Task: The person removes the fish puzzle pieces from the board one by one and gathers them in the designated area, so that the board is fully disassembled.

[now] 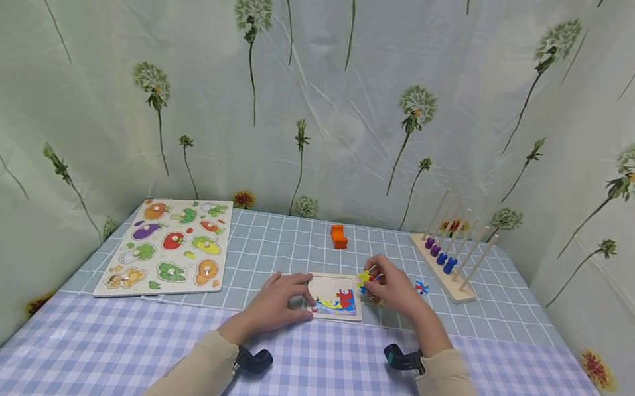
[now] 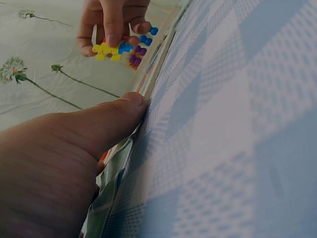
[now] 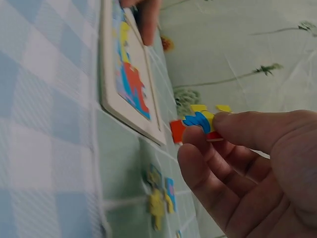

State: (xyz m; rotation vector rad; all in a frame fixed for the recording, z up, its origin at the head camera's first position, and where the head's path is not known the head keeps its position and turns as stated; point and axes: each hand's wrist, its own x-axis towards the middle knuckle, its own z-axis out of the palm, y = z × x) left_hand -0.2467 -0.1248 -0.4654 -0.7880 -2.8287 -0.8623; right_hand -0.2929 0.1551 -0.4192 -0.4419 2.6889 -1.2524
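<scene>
A wooden puzzle tray (image 1: 337,279) lies in front of me, with several joined pieces in its lower part showing red, yellow and blue. My left hand (image 1: 278,300) rests at the tray's left edge, its thumb touching the near corner. Above the tray's right side, my right hand (image 1: 393,287) pinches a yellow, blue and red puzzle piece (image 3: 200,119) between thumb and fingers. In the right wrist view more loose puzzle pieces (image 3: 156,203) lie on the cloth below that hand. Another loose piece (image 1: 421,287) sits to its right.
A vegetable peg puzzle board (image 1: 166,248) lies at the left. Behind the tray stands a small orange block (image 1: 339,236). At the back right is a wooden peg rack (image 1: 464,293) with blue and purple beads. A patterned curtain (image 1: 331,93) hangs behind the table.
</scene>
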